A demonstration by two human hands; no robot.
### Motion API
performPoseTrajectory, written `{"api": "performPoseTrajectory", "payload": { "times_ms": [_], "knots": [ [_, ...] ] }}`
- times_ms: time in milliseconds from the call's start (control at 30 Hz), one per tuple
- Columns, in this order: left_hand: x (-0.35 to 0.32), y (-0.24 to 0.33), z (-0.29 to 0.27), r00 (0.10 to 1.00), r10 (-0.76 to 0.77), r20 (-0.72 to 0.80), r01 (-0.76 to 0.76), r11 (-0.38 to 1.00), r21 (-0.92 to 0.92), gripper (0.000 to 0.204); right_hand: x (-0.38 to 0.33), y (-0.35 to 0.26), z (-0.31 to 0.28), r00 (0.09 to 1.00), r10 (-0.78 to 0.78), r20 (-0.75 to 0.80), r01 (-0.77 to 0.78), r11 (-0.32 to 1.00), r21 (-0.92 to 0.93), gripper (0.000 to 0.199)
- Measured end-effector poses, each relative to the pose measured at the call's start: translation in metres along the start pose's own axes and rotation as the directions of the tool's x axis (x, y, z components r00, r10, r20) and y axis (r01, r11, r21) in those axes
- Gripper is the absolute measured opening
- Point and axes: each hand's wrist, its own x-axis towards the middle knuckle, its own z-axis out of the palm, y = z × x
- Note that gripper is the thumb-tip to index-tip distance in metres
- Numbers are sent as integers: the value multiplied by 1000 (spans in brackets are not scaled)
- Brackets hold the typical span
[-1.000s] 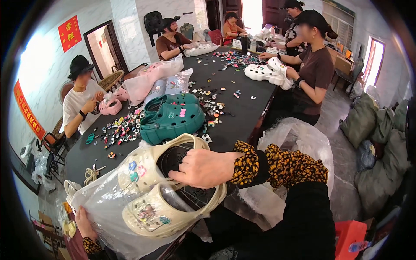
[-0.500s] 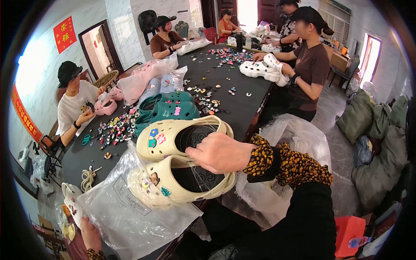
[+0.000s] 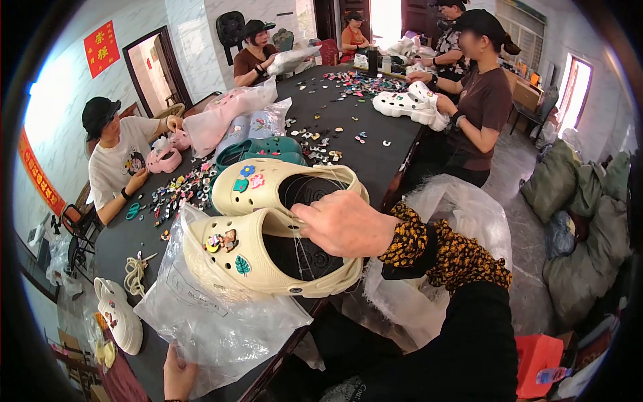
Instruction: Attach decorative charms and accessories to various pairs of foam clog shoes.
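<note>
My right hand is closed on the adjoining inner sides of two cream clogs, holding them side by side, tilted toes left. Colourful charms, among them a blue flower and a green leaf, decorate their toes. Thin clear strands cross the dark insoles. Beneath and beside the toes spreads a clear plastic bag. My left hand pinches that bag's lower left edge; its fingertips are partly hidden. To its left lies a white clog with charms.
Teal clogs, scattered charms and a tied cord lie on the dark table. Several people work around it with shoes and bags. At right are a plastic sack, green sacks and a red container.
My left hand has moved right from beside the white clog to the bag's edge. The cream clogs have tipped and risen slightly. At left, a person's hand now reaches to a pink clog.
</note>
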Motion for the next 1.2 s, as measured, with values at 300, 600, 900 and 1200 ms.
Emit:
{"api": "performPoseTrajectory", "payload": {
  "times_ms": [300, 600, 900, 1200],
  "knots": [
    [27, 3, -34, 987, 0, -160, 28, 985, 169, 58, -3, 9, -37, 990, 90, -112, -91, 996, -9, 22],
    [85, -23, -56, 964, 145, -221, -59, 933, 355, 57, 35, -15, -58, 973, 83, -214, -47, 984, 170, 26],
    [143, -93, -89, 624, 767, -151, -487, 532, 692, 42, 89, -66, 6, 930, -199, -311, 264, 947, 185, 15],
    [49, 6, -80, 861, 258, -439, -272, 962, 32, 40, 111, -94, 108, 999, 36, -39, -15, 896, 444, 15]
  ]
}}
